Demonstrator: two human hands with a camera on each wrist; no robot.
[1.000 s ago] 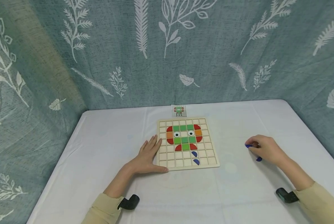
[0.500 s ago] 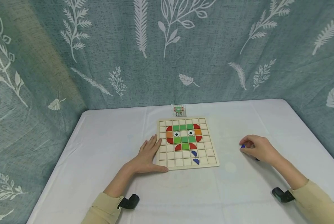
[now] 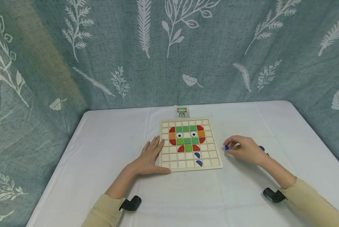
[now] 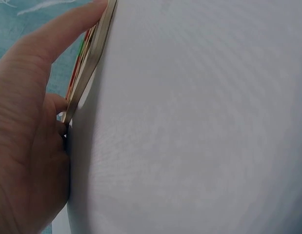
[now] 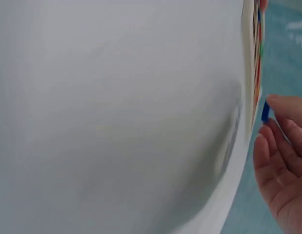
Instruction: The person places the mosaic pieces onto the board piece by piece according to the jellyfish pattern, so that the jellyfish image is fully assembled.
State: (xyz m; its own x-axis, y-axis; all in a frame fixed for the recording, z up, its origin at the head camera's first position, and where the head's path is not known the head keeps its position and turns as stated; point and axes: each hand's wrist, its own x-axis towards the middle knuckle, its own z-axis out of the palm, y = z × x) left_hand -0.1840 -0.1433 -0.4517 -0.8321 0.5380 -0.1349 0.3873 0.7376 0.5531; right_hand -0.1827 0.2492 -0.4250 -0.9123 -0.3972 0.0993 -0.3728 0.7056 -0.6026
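Note:
A wooden grid board (image 3: 164, 157) lies on the white table, bearing green, red and orange pieces and two round eye pieces in a face-like pattern. Below the pattern, two blue half-round pieces (image 3: 197, 155) sit in its cells. My left hand (image 3: 151, 159), fingers spread straight, rests against the board's left edge and front left corner. Just off the board's right edge, my right hand (image 3: 244, 149) pinches a small blue piece (image 5: 266, 111) between thumb and fingertips, above the table.
A small picture card (image 3: 181, 111) with a similar figure lies behind the board. More blue pieces (image 3: 261, 148) lie on the table behind my right hand, partly hidden by it. A patterned green-blue curtain (image 3: 158, 78) hangs behind the table.
My right hand has moved left toward the board with the blue piece in its fingers, uncovering blue pieces on the table. My left hand has stayed at the board.

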